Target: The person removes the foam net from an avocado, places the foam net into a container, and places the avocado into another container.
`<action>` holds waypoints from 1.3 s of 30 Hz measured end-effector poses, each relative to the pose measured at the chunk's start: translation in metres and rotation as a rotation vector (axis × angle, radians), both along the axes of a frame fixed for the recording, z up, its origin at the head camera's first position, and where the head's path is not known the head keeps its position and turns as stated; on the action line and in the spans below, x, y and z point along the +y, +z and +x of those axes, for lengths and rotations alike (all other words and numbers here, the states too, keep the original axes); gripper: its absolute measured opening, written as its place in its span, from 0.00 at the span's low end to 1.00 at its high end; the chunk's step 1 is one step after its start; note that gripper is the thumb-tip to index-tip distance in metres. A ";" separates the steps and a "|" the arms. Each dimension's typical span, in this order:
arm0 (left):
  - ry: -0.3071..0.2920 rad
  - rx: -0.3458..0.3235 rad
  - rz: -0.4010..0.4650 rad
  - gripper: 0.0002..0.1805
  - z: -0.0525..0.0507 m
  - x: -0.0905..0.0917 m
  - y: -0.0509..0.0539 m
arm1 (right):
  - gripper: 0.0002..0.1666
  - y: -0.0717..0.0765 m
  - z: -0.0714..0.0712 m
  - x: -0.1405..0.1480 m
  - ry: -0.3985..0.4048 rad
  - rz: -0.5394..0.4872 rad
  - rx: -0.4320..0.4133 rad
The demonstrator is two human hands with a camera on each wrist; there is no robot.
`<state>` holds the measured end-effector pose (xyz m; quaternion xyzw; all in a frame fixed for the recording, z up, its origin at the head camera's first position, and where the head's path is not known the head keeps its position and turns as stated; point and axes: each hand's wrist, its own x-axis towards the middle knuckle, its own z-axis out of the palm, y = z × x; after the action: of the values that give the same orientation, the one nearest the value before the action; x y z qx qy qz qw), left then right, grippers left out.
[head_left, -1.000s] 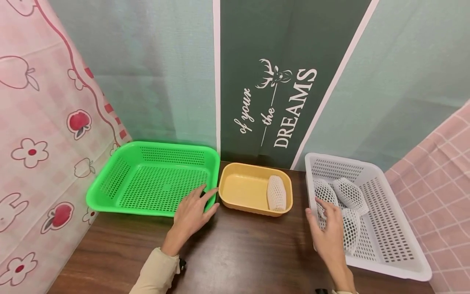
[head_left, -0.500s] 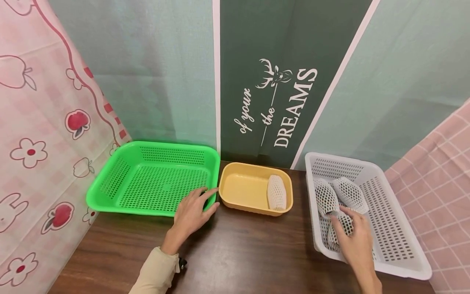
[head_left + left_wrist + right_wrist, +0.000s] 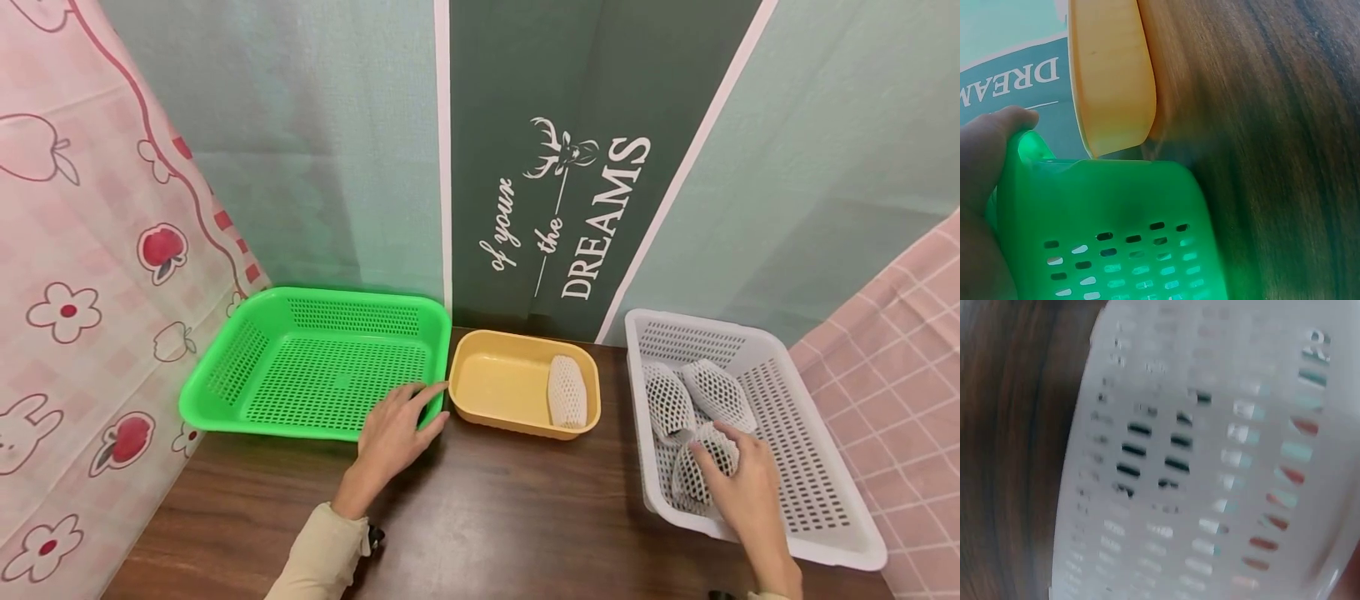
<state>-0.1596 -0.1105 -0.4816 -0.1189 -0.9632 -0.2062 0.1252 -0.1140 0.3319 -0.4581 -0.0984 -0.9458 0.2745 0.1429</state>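
The left hand (image 3: pixel 396 429) rests at the right front corner of the green basket (image 3: pixel 315 431), fingers spread and relaxed, one fingertip by the yellow tray's rim (image 3: pixel 517 429). Seen from the left wrist, a finger (image 3: pixel 1016 117) lies over the green basket's rim (image 3: pixel 1116 187). Inside the white basket (image 3: pixel 825 467), the right hand (image 3: pixel 750 492) has its thumb and fingers parted over a white net-sleeved item (image 3: pixel 693 475); whether they touch it is unclear. Two more sleeved items (image 3: pixel 667 404) (image 3: pixel 718 392) lie behind it. Another sleeved item (image 3: pixel 567 392) lies in the yellow tray.
The containers stand in a row on a brown wooden table (image 3: pixel 525 517), with the yellow tray between the two baskets. Printed curtains hang behind and at both sides. The white basket's perforated wall (image 3: pixel 1166 450) fills much of the right wrist view.
The right hand has moved rightward from the white basket's left rim to the front sleeved item, which has shifted or turned slightly. The left hand has stayed in place.
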 end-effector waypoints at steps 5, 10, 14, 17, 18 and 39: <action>0.006 0.026 -0.021 0.24 0.000 0.001 -0.001 | 0.47 0.001 -0.011 0.015 -0.030 0.034 -0.294; 0.004 0.046 -0.032 0.24 0.000 0.003 -0.002 | 0.58 0.001 -0.020 0.023 -0.070 0.000 -0.482; 0.003 0.068 -0.036 0.24 0.000 0.003 -0.003 | 0.61 0.002 -0.022 0.024 -0.091 -0.027 -0.538; 0.008 0.085 -0.042 0.24 0.000 0.002 -0.003 | 0.63 0.002 -0.024 0.027 -0.069 -0.025 -0.573; 0.009 0.086 -0.042 0.24 0.000 0.002 -0.003 | 0.64 0.002 -0.024 0.028 -0.052 -0.019 -0.586; 0.021 0.067 -0.050 0.24 0.001 0.002 -0.004 | 0.61 -0.010 -0.027 0.022 0.163 -0.024 -0.635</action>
<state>-0.1589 -0.1084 -0.4853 -0.1189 -0.9645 -0.1767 0.1563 -0.1407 0.3541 -0.4676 -0.1046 -0.9446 0.2516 -0.1828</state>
